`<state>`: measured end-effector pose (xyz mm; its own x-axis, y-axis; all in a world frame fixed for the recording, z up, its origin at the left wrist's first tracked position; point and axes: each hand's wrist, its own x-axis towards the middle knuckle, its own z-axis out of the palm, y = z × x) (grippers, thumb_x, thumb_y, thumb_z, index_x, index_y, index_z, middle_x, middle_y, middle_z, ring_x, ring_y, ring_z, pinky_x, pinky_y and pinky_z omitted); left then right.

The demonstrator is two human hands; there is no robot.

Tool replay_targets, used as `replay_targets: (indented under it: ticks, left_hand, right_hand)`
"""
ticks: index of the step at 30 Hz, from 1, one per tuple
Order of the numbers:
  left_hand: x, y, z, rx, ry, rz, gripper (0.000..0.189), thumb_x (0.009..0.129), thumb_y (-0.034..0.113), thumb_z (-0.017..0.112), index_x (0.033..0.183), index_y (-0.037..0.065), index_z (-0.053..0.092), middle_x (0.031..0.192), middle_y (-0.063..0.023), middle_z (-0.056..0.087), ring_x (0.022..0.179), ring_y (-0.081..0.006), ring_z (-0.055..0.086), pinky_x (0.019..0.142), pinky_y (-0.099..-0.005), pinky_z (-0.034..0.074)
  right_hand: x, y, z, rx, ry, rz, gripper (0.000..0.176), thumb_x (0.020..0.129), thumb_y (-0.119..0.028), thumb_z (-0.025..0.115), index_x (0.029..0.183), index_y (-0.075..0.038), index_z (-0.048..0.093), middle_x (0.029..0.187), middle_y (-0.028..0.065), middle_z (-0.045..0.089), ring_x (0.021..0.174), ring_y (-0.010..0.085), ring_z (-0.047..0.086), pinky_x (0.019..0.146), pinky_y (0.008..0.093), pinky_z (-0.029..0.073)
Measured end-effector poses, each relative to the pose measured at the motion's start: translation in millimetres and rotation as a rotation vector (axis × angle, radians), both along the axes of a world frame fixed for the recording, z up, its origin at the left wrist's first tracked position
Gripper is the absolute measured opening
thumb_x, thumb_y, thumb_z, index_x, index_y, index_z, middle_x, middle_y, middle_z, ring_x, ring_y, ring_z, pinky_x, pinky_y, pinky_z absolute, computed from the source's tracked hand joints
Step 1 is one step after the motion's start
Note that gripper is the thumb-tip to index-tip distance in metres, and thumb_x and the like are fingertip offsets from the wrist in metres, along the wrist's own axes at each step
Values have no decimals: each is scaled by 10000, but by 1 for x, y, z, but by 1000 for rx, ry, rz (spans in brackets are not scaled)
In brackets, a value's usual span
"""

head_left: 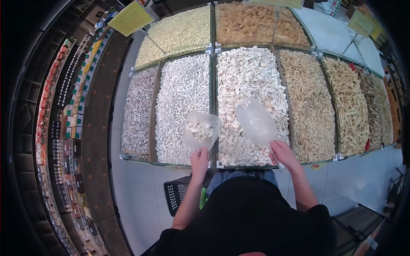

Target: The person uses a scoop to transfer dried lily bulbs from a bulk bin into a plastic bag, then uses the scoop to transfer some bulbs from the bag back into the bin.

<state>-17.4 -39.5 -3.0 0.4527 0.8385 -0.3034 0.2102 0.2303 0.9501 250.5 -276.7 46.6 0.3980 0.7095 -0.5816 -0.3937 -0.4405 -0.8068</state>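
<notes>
My left hand is closed on the near edge of a clear plastic bag, with some pale dried slices inside it. The bag hangs over the border between the bin of small white cubes and the bin of flat white dried slices. A translucent plastic scoop lies over the slice bin, its handle gripped by my right hand. The scoop's bowl points away from me and looks bare inside.
Bins of speckled bits, tan flakes and yellowish strips flank these two. Yellow signs rise on stems above the back row. Packed shelves run along the left, and a black basket is below the bins.
</notes>
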Motion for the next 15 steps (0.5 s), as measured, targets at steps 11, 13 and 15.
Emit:
replay_targets:
  ticks: [11,13,15]
  left_hand:
    - [1,-4,6,53,-1,-14,281,998,177,573,751,44,594,631,30,520,547,-38,463,499,-217,350]
    - [0,-6,6,64,-2,-11,285,1001,176,571,746,50,589,633,30,517,545,-38,460,492,-217,347]
    - [-2,-7,1,65,-9,-9,283,1001,178,572,749,51,588,632,30,517,545,-38,460,492,-216,349]
  right_hand:
    - [-6,59,94,-60,-67,530,415,1037,-356,466,889,13,585,669,70,610,502,143,603,473,276,484]
    - [-10,83,96,-65,-150,651,405,1037,-340,452,876,8,581,672,72,613,486,146,606,468,271,490]
    - [-16,107,100,-83,-319,772,397,1029,-329,470,888,20,597,697,112,638,545,201,648,513,321,520]
